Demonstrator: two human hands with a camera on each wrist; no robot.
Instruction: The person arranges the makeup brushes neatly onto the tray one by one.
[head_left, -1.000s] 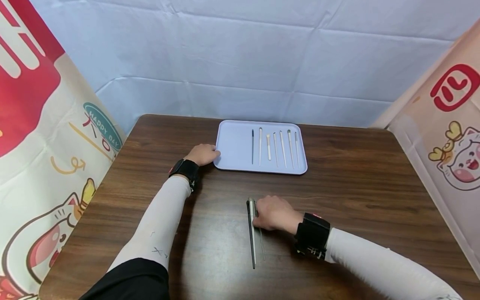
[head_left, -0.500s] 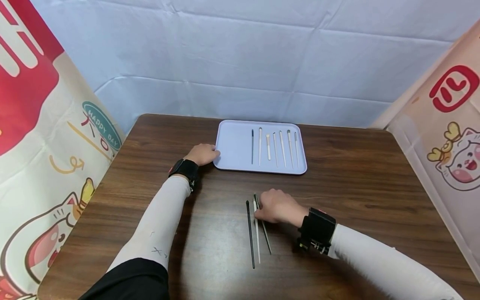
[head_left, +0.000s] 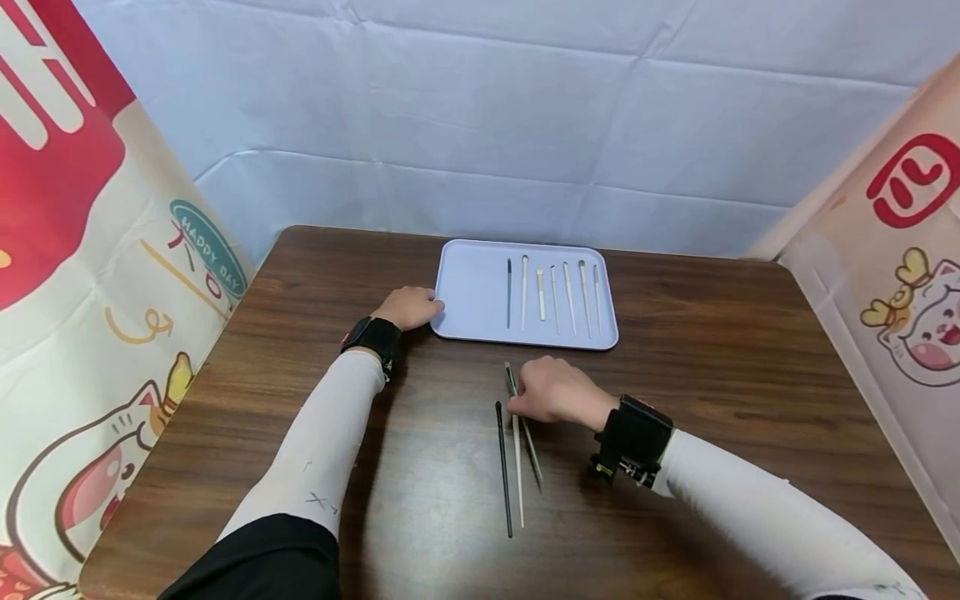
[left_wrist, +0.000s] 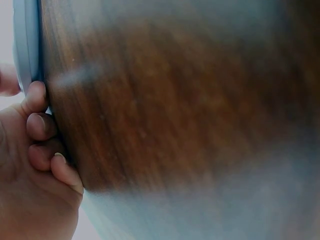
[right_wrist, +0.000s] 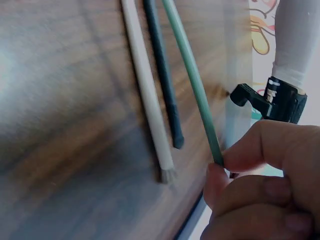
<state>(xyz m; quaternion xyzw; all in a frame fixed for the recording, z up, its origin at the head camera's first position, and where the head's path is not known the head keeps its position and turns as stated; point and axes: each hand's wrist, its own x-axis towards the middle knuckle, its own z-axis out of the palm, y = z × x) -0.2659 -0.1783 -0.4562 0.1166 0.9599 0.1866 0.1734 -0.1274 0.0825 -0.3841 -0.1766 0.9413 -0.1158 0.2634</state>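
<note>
My left hand (head_left: pixel 408 308) grips the left rim of the pale lilac tray (head_left: pixel 468 292), thumb on the rim and the other fingers curled at its edge. My right hand (head_left: pixel 558 390) pinches a slim green brush (right_wrist: pixel 195 82) near one end between thumb and fingertips; the fingers partly hide that end. In the right wrist view, the green brush stands apart from two others. A white brush (head_left: pixel 518 475) with a short bristle tip lies on the table, and a black brush (head_left: pixel 504 471) lies to its left.
Several slim brushes (head_left: pixel 569 296) lie side by side in the tray's middle and right part. The brown wooden table (head_left: pixel 697 350) ends at a pale cloth backdrop (head_left: pixel 480 125). Printed cloths (head_left: pixel 60 333) hang at both sides.
The right hand has moved slightly up toward the tray, and the green brush has moved with it. The white brush now lies apart from the black one. The left hand stays at the tray.
</note>
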